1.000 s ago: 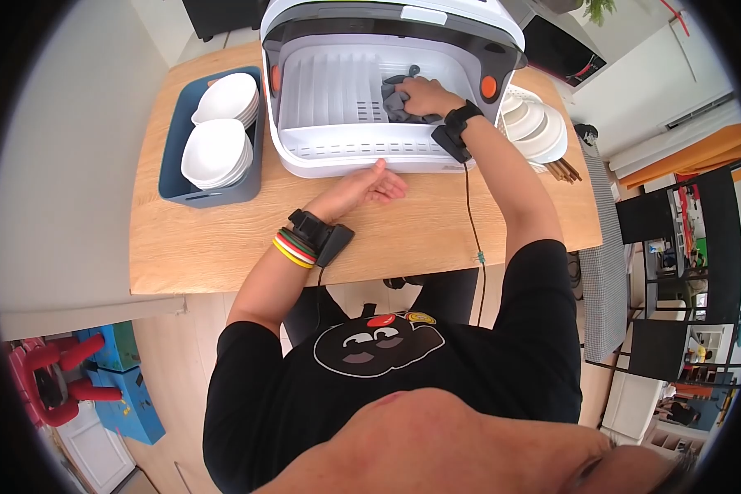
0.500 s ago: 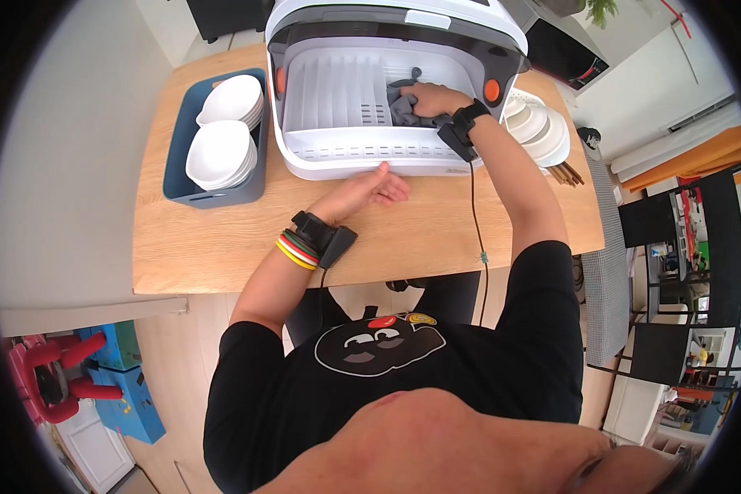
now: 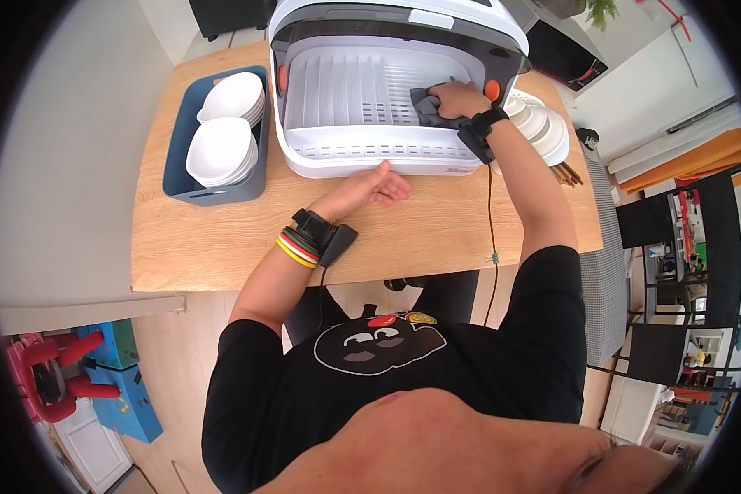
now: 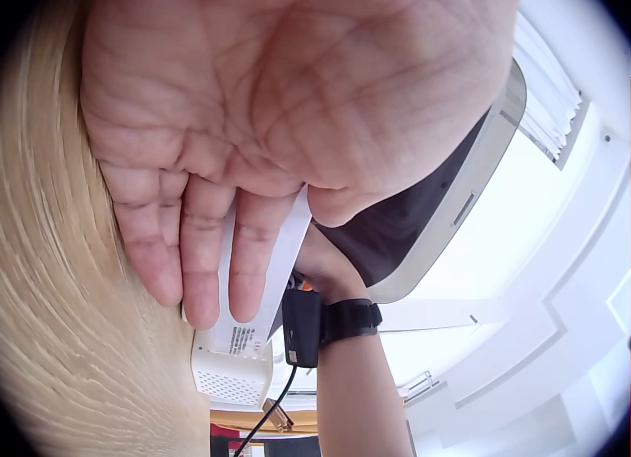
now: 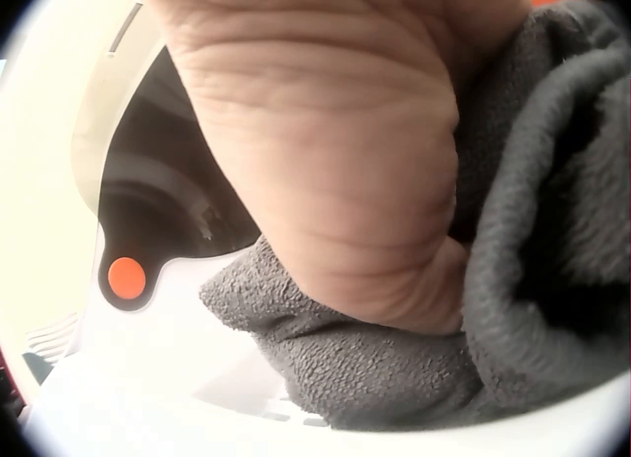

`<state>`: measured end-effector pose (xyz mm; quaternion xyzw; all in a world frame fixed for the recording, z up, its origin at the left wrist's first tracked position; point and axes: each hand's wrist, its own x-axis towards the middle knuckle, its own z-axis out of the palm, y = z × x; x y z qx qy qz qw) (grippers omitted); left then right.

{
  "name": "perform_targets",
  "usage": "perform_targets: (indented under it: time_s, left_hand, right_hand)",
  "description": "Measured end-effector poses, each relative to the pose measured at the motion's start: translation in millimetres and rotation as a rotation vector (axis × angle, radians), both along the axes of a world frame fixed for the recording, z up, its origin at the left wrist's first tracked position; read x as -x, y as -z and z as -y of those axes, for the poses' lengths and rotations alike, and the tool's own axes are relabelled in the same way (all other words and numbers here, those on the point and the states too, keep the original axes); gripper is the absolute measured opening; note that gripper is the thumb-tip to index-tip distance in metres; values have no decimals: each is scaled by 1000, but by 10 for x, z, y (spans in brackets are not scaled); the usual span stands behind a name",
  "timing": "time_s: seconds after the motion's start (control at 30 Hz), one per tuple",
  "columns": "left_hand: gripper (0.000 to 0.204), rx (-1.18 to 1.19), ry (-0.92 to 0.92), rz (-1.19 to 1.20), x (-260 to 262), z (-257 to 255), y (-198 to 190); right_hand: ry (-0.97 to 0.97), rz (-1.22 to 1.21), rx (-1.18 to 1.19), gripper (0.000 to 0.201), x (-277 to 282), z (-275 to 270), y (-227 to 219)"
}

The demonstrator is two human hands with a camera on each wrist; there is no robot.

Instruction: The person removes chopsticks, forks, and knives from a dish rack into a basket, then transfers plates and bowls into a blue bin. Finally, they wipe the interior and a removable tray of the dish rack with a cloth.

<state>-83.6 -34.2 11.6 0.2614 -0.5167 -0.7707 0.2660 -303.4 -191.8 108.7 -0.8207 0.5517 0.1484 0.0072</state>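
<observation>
My right hand (image 3: 463, 100) reaches inside a white dish storage box (image 3: 329, 167) and grips a crumpled grey cloth (image 3: 430, 109) against its slotted floor, at the right side. In the right wrist view the cloth (image 5: 375, 373) bunches up around the fingers, which it mostly hides. The box's dark see-through lid (image 3: 370, 34) is raised. On the tabletop, my left hand (image 3: 369, 191) lies palm up by the box's front edge, its thumb at the rim. Its fingers (image 4: 202, 230) are loosely extended and hold nothing.
A blue bin (image 3: 173, 156) with two stacks of white bowls (image 3: 221, 151) stands left of the box. To the right are white plates (image 3: 547, 136) in a rack and brown chopsticks (image 3: 566, 174). A cable (image 3: 491, 222) hangs from the right wrist device across the table (image 3: 214, 255).
My right hand has moved to the right inside the box, taking the grey cloth with it and uncovering more of the slotted floor. The left hand has stayed in place.
</observation>
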Motion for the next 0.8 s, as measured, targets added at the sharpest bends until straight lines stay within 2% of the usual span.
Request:
perform_targets:
  time_s: [0.17, 0.37, 0.7, 0.8]
  left_hand:
    - [67, 6, 1, 9, 3, -5, -10]
    - [67, 9, -4, 13, 1, -6, -12]
    - [66, 8, -11, 11, -4, -13, -16]
    - [66, 3, -15, 6, -3, -3, 4]
  right_hand:
    - [61, -215, 123, 27, 44, -28, 42]
    - [87, -342, 155, 24, 50, -77, 48]
    - [130, -390, 103, 24, -28, 26, 40]
    - [115, -336, 110, 25, 18, 62, 52]
